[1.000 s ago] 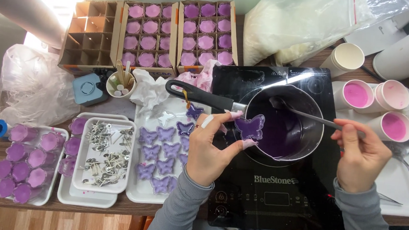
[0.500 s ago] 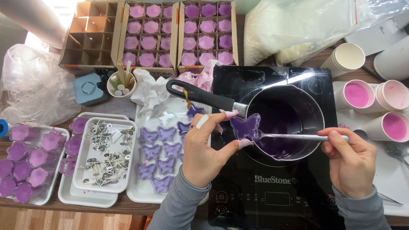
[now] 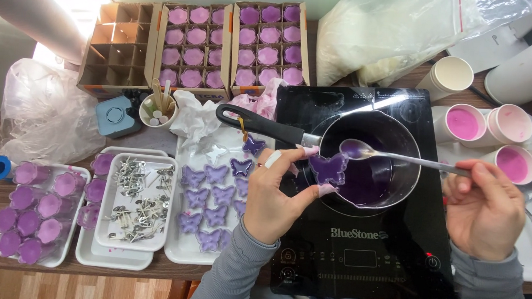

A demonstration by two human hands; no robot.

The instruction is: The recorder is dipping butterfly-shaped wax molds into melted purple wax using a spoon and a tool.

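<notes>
Head view: a purple butterfly mould (image 3: 328, 169) is pinched between the left hand's (image 3: 274, 195) fingertips over the pot (image 3: 368, 158), so drips fall back in. The right hand (image 3: 484, 209) grips a spoon (image 3: 363, 150), its bowl just above the mould.

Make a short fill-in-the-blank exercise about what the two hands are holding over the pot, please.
1. The left hand pinches a purple piece shaped like a ____.
2. The right hand holds a metal ____ by its handle.
3. The dark pot contains liquid of ____ colour.
4. The pot stands on a black ____.

Missing words: butterfly; spoon; purple; cooktop
</notes>
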